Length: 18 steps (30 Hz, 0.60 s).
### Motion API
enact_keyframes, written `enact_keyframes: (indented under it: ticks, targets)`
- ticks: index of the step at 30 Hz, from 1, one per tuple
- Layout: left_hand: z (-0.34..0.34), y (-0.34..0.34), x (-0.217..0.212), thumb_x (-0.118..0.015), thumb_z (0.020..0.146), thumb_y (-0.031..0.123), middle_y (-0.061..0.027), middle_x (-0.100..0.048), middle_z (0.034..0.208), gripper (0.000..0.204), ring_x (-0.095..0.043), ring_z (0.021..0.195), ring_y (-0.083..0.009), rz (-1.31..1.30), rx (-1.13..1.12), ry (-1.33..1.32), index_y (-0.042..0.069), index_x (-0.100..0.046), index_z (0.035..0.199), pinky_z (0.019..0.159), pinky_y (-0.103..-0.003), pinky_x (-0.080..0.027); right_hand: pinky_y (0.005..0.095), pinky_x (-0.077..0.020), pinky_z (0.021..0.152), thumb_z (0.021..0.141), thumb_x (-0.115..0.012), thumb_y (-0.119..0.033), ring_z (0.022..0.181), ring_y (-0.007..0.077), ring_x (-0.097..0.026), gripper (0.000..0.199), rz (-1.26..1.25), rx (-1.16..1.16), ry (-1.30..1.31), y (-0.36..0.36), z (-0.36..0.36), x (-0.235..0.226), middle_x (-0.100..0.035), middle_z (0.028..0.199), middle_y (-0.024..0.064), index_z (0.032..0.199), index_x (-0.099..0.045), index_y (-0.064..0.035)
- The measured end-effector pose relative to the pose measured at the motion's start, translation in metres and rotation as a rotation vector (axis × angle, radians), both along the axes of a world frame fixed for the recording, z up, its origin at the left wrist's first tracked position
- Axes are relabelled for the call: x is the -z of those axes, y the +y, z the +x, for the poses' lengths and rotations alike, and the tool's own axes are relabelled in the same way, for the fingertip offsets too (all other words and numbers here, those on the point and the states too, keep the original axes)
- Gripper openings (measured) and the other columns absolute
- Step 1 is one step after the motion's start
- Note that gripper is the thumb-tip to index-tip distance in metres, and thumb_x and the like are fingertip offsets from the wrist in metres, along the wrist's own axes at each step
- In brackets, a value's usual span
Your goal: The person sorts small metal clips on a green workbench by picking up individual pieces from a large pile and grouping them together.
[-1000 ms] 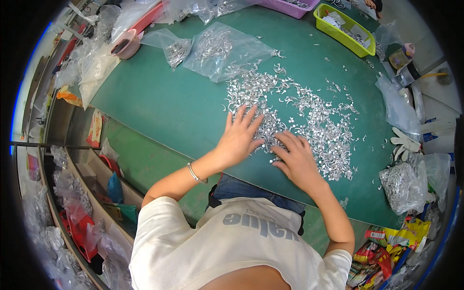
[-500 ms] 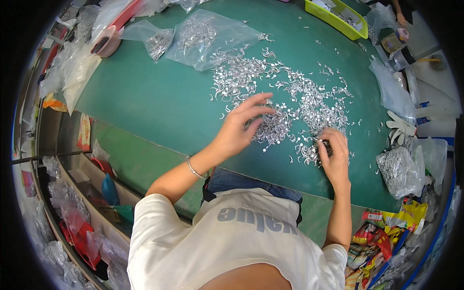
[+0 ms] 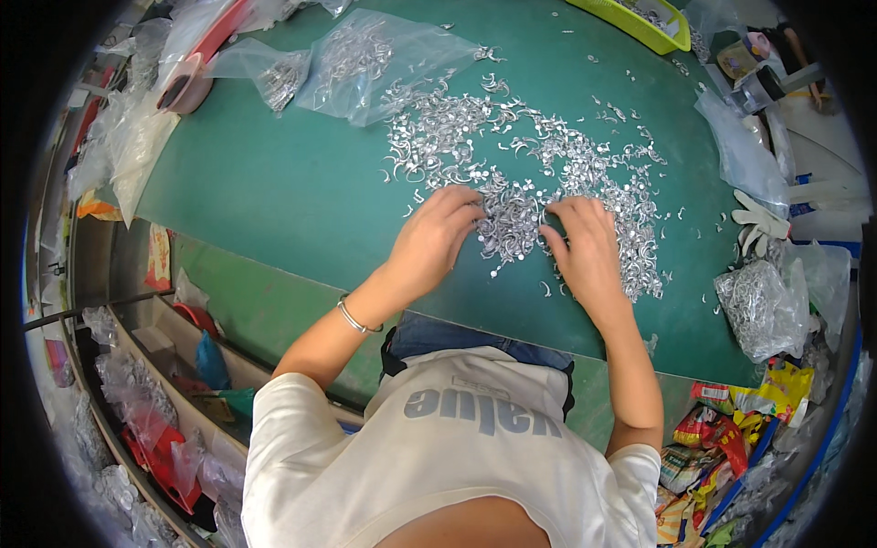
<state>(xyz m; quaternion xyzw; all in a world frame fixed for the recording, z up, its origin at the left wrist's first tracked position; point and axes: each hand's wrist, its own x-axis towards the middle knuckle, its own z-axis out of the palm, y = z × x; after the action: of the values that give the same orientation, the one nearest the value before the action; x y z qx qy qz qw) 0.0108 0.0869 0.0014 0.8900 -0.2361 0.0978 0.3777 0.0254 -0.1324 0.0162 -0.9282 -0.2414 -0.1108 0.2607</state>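
Both hands are now lying close together on the near edge of the heap of small silver metal clips [image 3: 530, 173]. Half a second ago they were well apart, and the right hand was drawn back toward the table's near edge with a few pieces in it. The left hand [image 3: 437, 239] is resting palm down, its fingers bent and spread loosely over the clips, gripping nothing that I can see. The right hand [image 3: 583, 245] is also lying flat, its fingers curled lightly into the pile; whether it is pinching a piece, I cannot tell. To my judgement, the hands are gathering and sorting a small bunch out of the heap.

The clips are spreading over the middle of the green table [image 3: 274, 183], from the hands toward the far side. At the right, a clear bag of clips [image 3: 758, 306] and a white work glove [image 3: 756, 219] are lying near. Farther away, two more clear bags with clips [image 3: 365, 64] are lying beside the heap, and a yellow-green tray [image 3: 630, 23] is standing at the far edge. Nothing is blocking the hands.
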Motion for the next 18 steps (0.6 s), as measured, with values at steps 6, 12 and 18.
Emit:
enact_keyframes:
  ticks: [6,12,18]
  targets:
    - [0.006,0.008,-0.010,-0.061,0.072,-0.005,-0.0116,-0.057,0.101,0.021,-0.054,0.092,-0.0298,-0.010,-0.154,-0.101,0.002,-0.059,0.092,0.079,-0.037,-0.044,0.0340,-0.0412,0.067,0.072,-0.062,0.002,0.074,0.0226,-0.053,0.011,0.201,0.027,0.110,-0.009,0.003,0.002,-0.058,0.079,0.0072,0.081,-0.056,-0.0019]
    - [-0.021,-0.023,-0.017,-0.065,0.072,0.004,-0.0085,-0.053,0.104,0.026,-0.050,0.095,-0.0262,0.069,0.028,0.018,0.006,-0.059,0.098,0.080,-0.036,-0.038,0.0237,-0.0431,0.060,0.084,-0.049,0.003,0.068,0.0125,-0.055,0.009,1.193,0.114,0.845,-0.021,-0.008,-0.009,-0.062,0.085,0.0095,0.091,-0.054,-0.0001]
    - [-0.023,-0.014,-0.006,-0.065,0.073,0.005,-0.0074,-0.052,0.100,0.023,-0.049,0.093,-0.0247,0.162,-0.055,0.014,0.007,-0.058,0.094,0.076,-0.036,-0.035,0.0262,-0.0388,0.055,0.083,-0.053,-0.001,0.064,0.0142,-0.049,0.016,1.021,0.034,0.973,-0.011,-0.009,-0.007,-0.047,0.073,0.0032,0.098,-0.054,0.0012]
